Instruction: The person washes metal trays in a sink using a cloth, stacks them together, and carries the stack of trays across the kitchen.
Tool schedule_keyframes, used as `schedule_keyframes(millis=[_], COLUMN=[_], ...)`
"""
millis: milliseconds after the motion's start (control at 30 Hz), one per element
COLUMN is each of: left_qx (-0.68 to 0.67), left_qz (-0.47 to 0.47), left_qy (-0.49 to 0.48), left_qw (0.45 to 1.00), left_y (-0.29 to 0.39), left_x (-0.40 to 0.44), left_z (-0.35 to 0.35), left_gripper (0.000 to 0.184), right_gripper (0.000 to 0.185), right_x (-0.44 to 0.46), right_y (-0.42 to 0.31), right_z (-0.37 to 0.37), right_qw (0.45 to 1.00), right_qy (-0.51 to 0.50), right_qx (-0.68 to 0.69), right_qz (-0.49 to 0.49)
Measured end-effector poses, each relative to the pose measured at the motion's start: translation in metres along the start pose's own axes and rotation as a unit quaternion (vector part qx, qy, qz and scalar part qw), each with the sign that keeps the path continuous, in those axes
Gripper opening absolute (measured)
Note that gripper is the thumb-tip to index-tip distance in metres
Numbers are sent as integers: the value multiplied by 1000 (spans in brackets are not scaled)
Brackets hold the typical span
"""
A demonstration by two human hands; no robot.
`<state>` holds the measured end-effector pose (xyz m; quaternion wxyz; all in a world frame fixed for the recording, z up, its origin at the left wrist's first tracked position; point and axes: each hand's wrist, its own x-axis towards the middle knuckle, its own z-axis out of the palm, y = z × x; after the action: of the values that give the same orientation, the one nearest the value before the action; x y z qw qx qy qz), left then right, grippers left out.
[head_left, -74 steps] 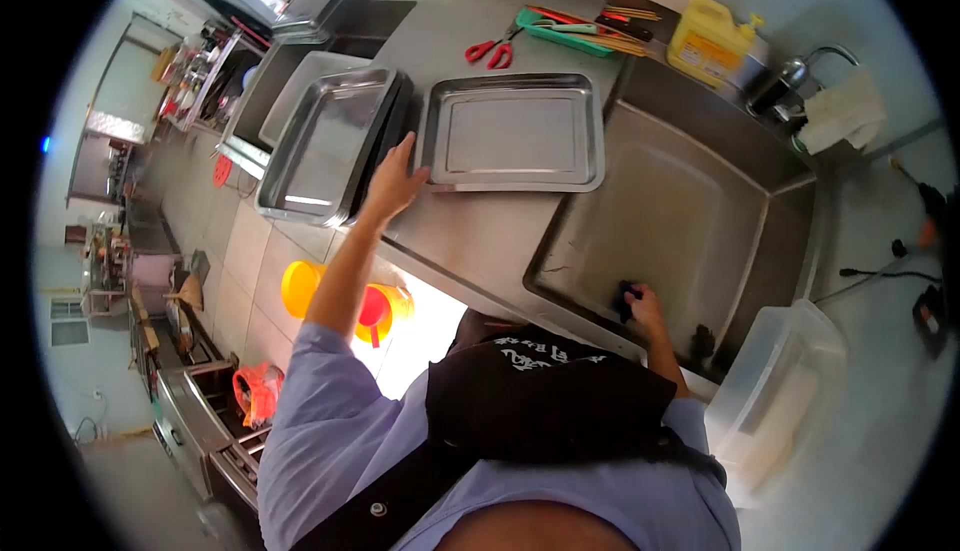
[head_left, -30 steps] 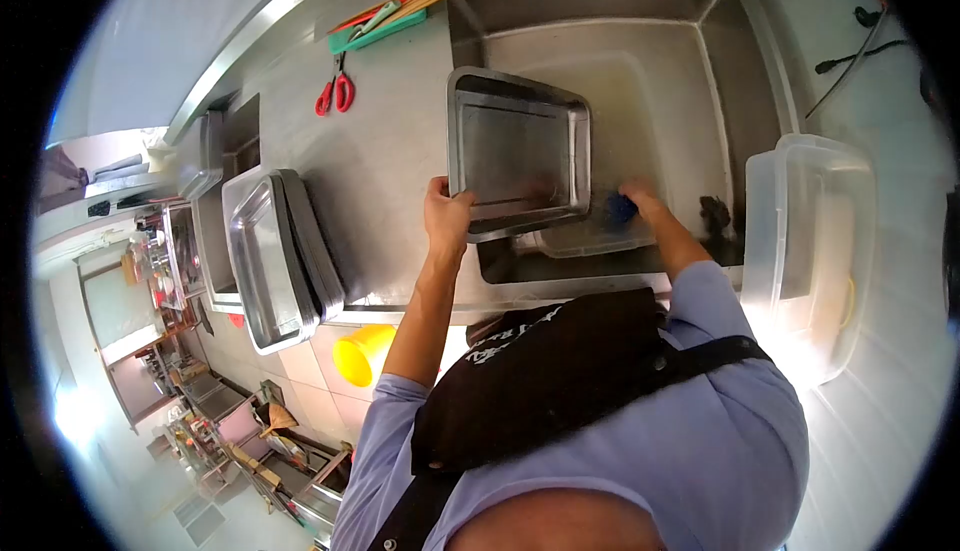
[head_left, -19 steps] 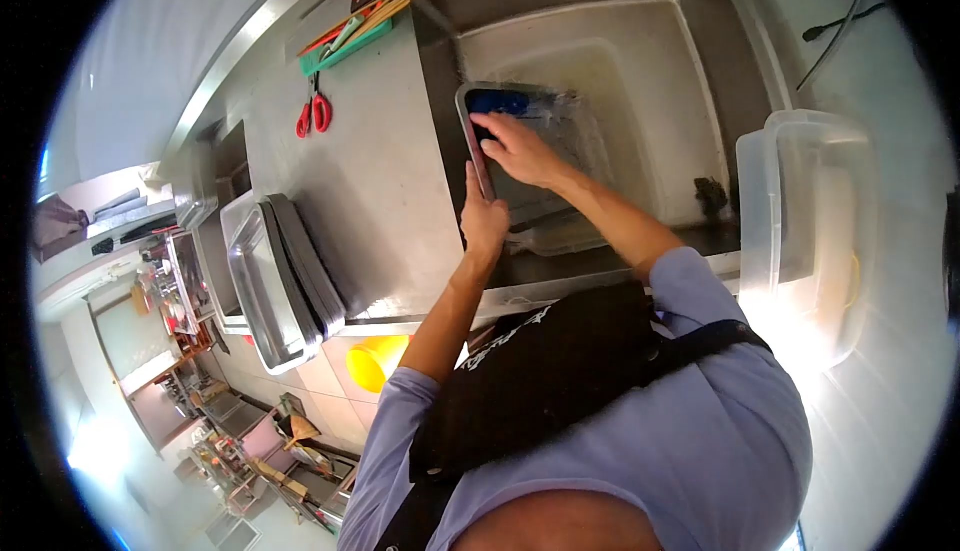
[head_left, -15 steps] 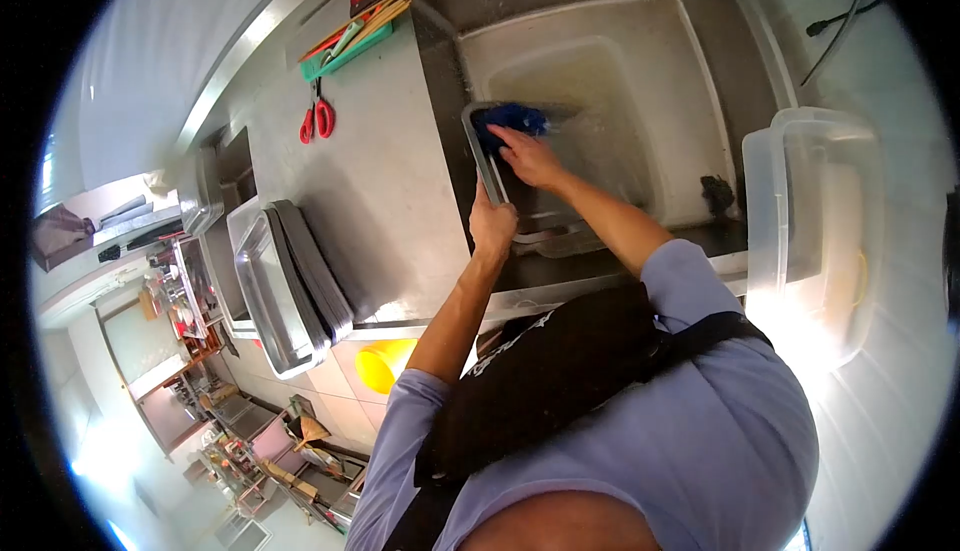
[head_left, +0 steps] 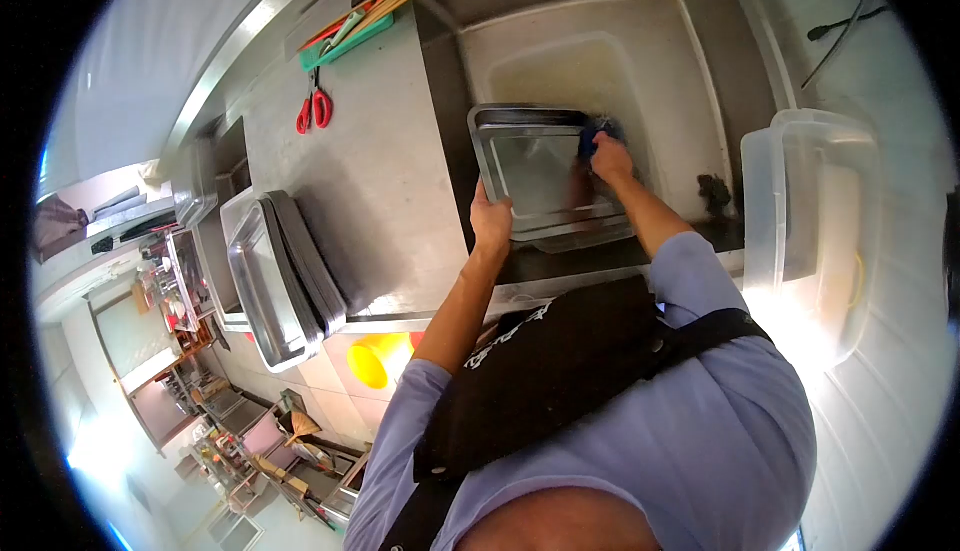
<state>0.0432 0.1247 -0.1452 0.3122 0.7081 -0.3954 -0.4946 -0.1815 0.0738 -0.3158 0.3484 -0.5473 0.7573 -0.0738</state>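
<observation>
At the counter's point(head_left: 375, 161) far edge, our green basket point(head_left: 350, 47) holds sticks point(head_left: 388, 11). Near the sink's point(head_left: 675, 66) left edge, our metal tray point(head_left: 535, 166) gleams, rectangular and shallow; our left hand point(head_left: 491, 221) pinches its rim, our right hand's point(head_left: 612, 161) fingers press a blue scrubber point(head_left: 598, 131).

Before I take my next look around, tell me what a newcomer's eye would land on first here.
Probably the shiny metal tray in the sink, with the left hand gripping its left edge and the right hand holding a dark blue scrubber at its right side. Next, perhaps, the red-handled scissors on the counter near the green basket, and the bright yellow bucket on the floor.
</observation>
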Motion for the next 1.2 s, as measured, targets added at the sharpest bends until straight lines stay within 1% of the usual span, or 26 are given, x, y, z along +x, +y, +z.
schedule_keyframes(millis=[33, 67, 100, 133, 167, 200, 233, 300, 400, 500, 533, 600, 633, 700, 733, 800, 833, 867, 900, 933, 967, 1000, 1033, 1100, 1167, 1200], left_qx=[24, -6, -34, -63, -69, -74, -77, -96, -127, -139, -110, -112, -115, -130, -137, -96, -77, -61, -45, -27, 11, 51, 92, 127, 159, 160], left_qz=[-1, -8, -15, -23, -24, -24, -23, -14, -10, -36, -26, -27, -25, -17, -13, -100, -145, -129, -112, -93, -66, -39, -11, 70, 132, 209], left_qy=[-4, -11, -20, -28, -35, -43, -50, -57, -61, -36, -26, -41, -46, -24, -12, -58, -82, -79, -76, -74, -51, -28, -5, 13, 22, 62], left_qw=[1000, 1000, 999, 997, 997, 996, 996, 994, 990, 989, 993, 992, 992, 991, 990, 989, 983, 987, 990, 993, 996, 998, 996, 989, 978, 963], left_y=[2, 4, 7, 8, 8, 8, 9, 14, 9, -2, -9, -9, -8, -4, -1, -2, -5, -7, -11, -8, -6, 7, 20, 39, 55, 60], left_x=[0, -1, -2, -3, -5, -4, -3, -2, -1, -7, -8, -12, -13, -18, -18, -9, -4, 1, 6, 8, 7, 1, -5, -18, -31, -39], left_z=[0, 1, 3, 6, 8, 8, 8, 6, 4, 6, 7, 6, 6, 9, 9, 1, -2, -3, -3, -3, -4, -5, -7, -18, -27, -29], left_gripper=[49, 46, 44, 42, 41, 40, 39, 40, 42, 42, 45, 46, 47, 49, 50, 51, 52, 50, 49, 47, 48, 49, 50, 51, 51, 51], right_gripper=[34, 32, 24, 22, 19, 16, 18, 15, 15, 14, 13, 13, 13, 14, 14, 15, 16, 18, 19, 21, 23, 26, 29, 35, 39, 41], right_x=[-2, -4, -23, -25, -40, -53, -73, -96, -103, -79, -67, -39, -25, -7, -3, 5, 13, 23, 28, 19, 10, -2, -7, -14, -12, -10], right_y=[-10, -22, -47, -60, -79, -95, -110, -117, -90, -57, -45, -24, -15, -7, -9, -12, -6, 2, 10, 4, -3, -14, -22, -35, -40, -43], right_z=[-3, -6, -20, -6, -10, -13, -25, -33, -28, -9, -1, 15, 19, 18, 15, 6, 7, 5, 4, -13, -30, -52, -68, -91, -101, -105], right_qw=[999, 998, 992, 983, 970, 955, 939, 924, 919, 963, 971, 982, 991, 998, 1000, 998, 993, 965, 915, 866, 802, 724, 674, 563, 524, 505], right_qy=[-12, -22, -4, 8, 32, 34, 40, 9, 8, 39, 52, 76, 66, 46, 24, -18, -72, -125, -174, -186, -193, -197, -210, -232, -199, -183], right_qx=[18, 37, 65, 99, 105, 110, 138, 119, 152, 115, 83, 20, 24, 31, 3, -54, 89, 227, 361, 465, 564, 655, 700, 783, 820, 837], right_qz=[-29, -56, -106, -152, -216, -274, -312, -362, -364, -240, -218, -174, -113, 7, 10, 17, -4, -23, -40, 3, 46, 88, 104, 128, 113, 105])
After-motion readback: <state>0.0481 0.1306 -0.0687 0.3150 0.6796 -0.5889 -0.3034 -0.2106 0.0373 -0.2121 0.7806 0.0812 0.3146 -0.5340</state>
